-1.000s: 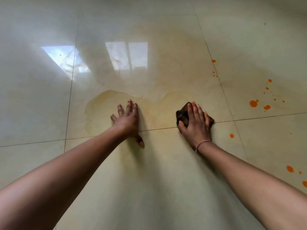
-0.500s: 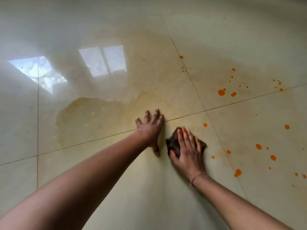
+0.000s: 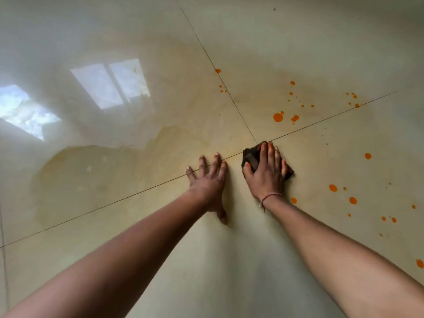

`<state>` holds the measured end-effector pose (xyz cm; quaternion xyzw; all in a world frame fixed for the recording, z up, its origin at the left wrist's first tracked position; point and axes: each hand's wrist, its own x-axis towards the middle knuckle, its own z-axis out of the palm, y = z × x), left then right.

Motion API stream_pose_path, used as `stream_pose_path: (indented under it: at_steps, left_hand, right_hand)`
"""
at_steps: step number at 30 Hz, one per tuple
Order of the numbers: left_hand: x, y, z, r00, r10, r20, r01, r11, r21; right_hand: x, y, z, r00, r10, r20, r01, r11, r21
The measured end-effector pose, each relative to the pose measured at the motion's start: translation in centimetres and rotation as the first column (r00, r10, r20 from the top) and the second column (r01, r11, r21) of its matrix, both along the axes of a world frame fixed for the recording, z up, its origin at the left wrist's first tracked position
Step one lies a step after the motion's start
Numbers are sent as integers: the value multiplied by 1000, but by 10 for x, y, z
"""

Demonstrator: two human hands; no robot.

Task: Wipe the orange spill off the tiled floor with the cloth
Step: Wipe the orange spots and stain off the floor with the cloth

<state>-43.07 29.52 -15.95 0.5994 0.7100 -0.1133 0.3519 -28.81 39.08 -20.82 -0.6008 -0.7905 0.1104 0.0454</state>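
On my head-camera feed, a person leans over a glossy cream tiled floor, both bare forearms reaching away from the lens toward 12 o'clock. The right hand lies palm-down on a small, dark brown crumpled cloth, its fingers straight and close together across the top, the thumb set against the cloth's 8 o'clock edge. I see it pressing the cloth to the tile rather than curling round it. The cloth sits just at the crossing of two thin dark grout lines, slightly right of the frame's centre, with a corner showing at the hand's 4 o'clock side. A thin pinkish cord bracelet circles the right wrist.

The left hand rests flat on the floor just beside the cloth, at its 9 o'clock, fingers spread wide over a grout line, thumb pointing back to 6 o'clock; it holds nothing.

Bright orange spill drops dot the tiles from 12 to 4 o'clock of the cloth, the two largest at its 1 o'clock, others scattered out to the right edge. A pale yellowish wet smear spreads at the left hand's 9 o'clock. Two white window reflections shine at the frame's 10 o'clock.
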Motion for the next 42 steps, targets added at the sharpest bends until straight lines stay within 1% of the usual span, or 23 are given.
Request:
stream_pose_path:
  at_steps: [1,2,5,7,9,11,13,15,16,17,18,20,22,23,25,28,29,30,32,34,37,39,42]
  left_hand:
    - [3,1,-3,1000,-3,-11,3,1000,-11]
    - [3,1,-4,1000,0,-17,0,1000,-13]
    - [2,-1,-4,1000,12,-8,-12,1000,-15]
    - [4,3,0,1000,9,-15,-9,999,-43]
    - [8,5,2,999,15,-39,-18,997,-73]
    - [14,11,4,997,15,-73,-22,995,-95]
    - [24,21,7,996,15,-93,-20,998,-56]
    - [40,31,9,996,-39,-76,42,998,37]
    - [51,35,8,995,-88,-36,90,994,69]
    - [59,36,6,992,-122,13,120,989,84]
    - [66,36,2,989,-136,52,131,988,85]
    - [74,35,-3,983,-159,87,155,987,48]
    - [76,35,-5,981,-180,74,177,984,34]
    - [74,35,-4,982,-178,61,177,984,25]
    - [78,38,0,984,-176,41,176,984,-3]
    - [82,39,-1,985,-173,2,173,985,-13]
    - [83,39,-2,984,-177,-9,177,984,-17]
    - [83,40,-2,984,-179,-16,179,984,-16]
    - [85,41,-2,981,-193,-28,193,981,-5]
    - [91,43,1,973,-228,-23,229,973,27]
    - [105,44,-3,963,-267,42,263,961,82]
    - [111,42,-8,950,-313,23,310,947,79]
    - [111,43,-8,938,-346,-10,346,937,56]
  right_hand:
    - [2,-4,-1,1000,-10,-5,10,1000,3]
    - [10,-19,-1,999,41,-8,-41,999,12]
    - [49,-80,2,967,254,19,-254,967,-4]
    - [50,-60,1,957,287,36,-285,957,-43]
    - [36,-22,1,982,185,30,-184,983,-20]
    - [43,-21,1,997,83,10,-83,997,-3]
    - [72,-52,0,991,132,30,-131,991,-17]
    - [102,-62,-1,973,224,51,-223,975,-24]
    - [109,-49,-1,974,222,47,-221,975,-31]
    - [109,-30,-1,983,176,55,-176,984,-15]
    - [106,-16,0,993,108,37,-107,994,-16]
    - [112,-30,1,1000,-6,16,6,1000,1]
    - [135,-80,4,1000,3,18,-3,1000,-8]
    - [148,-102,4,998,55,29,-55,998,-13]
    - [163,-100,2,997,74,31,-73,997,-26]
    - [145,-57,1,991,-137,6,137,991,5]
    - [142,-61,1,984,-177,1,177,984,18]
    - [143,-75,1,986,-167,8,167,986,13]
    - [157,-121,3,996,-86,33,86,996,2]
    - [174,-131,2,999,-27,21,27,1000,2]
    - [156,-75,2,991,-129,29,129,992,16]
    - [145,-53,1,983,-181,17,181,983,19]
    - [166,-107,3,995,-97,32,97,995,0]
